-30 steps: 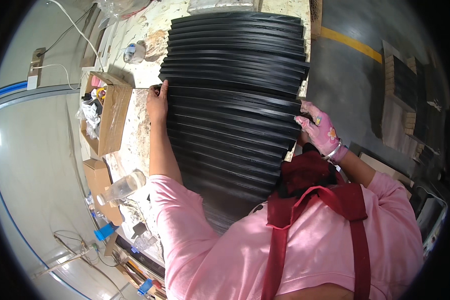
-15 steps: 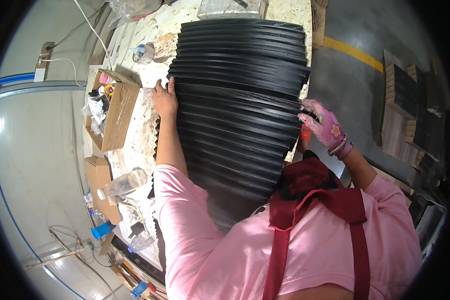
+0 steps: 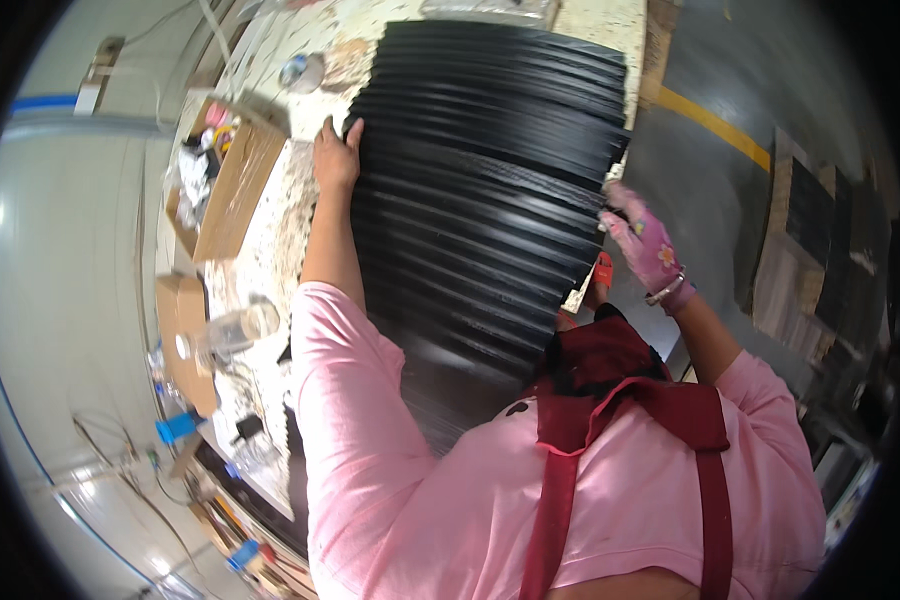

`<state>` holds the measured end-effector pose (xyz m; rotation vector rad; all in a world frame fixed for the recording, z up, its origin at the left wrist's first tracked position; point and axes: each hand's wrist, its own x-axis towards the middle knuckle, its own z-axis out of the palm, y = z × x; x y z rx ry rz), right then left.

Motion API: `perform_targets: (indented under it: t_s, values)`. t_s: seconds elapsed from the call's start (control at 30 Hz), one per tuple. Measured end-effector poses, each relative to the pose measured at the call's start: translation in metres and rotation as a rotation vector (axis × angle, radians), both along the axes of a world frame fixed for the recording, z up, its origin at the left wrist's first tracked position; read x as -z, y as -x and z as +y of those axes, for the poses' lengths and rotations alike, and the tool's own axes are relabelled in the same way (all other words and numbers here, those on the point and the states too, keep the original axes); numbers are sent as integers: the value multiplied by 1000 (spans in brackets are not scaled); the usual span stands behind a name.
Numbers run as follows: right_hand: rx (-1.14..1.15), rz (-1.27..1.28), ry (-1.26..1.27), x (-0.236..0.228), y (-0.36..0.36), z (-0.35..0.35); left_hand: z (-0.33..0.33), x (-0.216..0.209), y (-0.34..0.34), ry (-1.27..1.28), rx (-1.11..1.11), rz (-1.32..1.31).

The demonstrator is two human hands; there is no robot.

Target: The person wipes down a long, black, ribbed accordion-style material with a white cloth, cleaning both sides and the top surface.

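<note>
Overlapping black ribbed strips (image 3: 470, 215), glossy and probably plastic or rubber, lie in a broad stack across the worktable. At the stack's left edge is my bare left hand (image 3: 336, 158), its fingers apart and pointing away from me, the thumb touching the strip ends. My right hand (image 3: 643, 238), in a pink flowered glove, is at the opposite edge. Its thumb and fingers are bent around the end of a strip; the exact contact is small and slightly blurred. The near end of the stack runs under my chest, out of sight.
Left of the stack stand an open cardboard box (image 3: 240, 190) of odds and ends, a clear bottle (image 3: 235, 330) and a small jar (image 3: 300, 73). Stacked boards (image 3: 795, 245) stand on the floor at right, past a yellow line (image 3: 715, 127). An orange shoe (image 3: 601, 270) shows below the table edge.
The view has shifted a little, so the table and boxes sit differently in it. Both hands stay at the two edges of the stack; the right hand has moved slightly.
</note>
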<state>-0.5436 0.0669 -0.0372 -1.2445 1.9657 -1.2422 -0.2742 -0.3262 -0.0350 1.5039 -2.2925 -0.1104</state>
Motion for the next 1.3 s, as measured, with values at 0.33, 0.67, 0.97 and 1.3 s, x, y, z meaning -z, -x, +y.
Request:
perform_targets:
  t_s: [0.33, 0.67, 0.97, 1.3]
  values:
    - [-468, 289, 193, -68, -28, 3, 223, -122, -230, -161, -335, -364]
    - [-971, 53, 287, -94, -141, 17, 343, -84, -246, 226, -552, 175]
    - [-658, -1468, -203, -71, -280, 50, 460, -124, -201, -92, 253, 302]
    - [-264, 844, 177, -115, -115, -5, 521, -35, -455, -219, -536, -176]
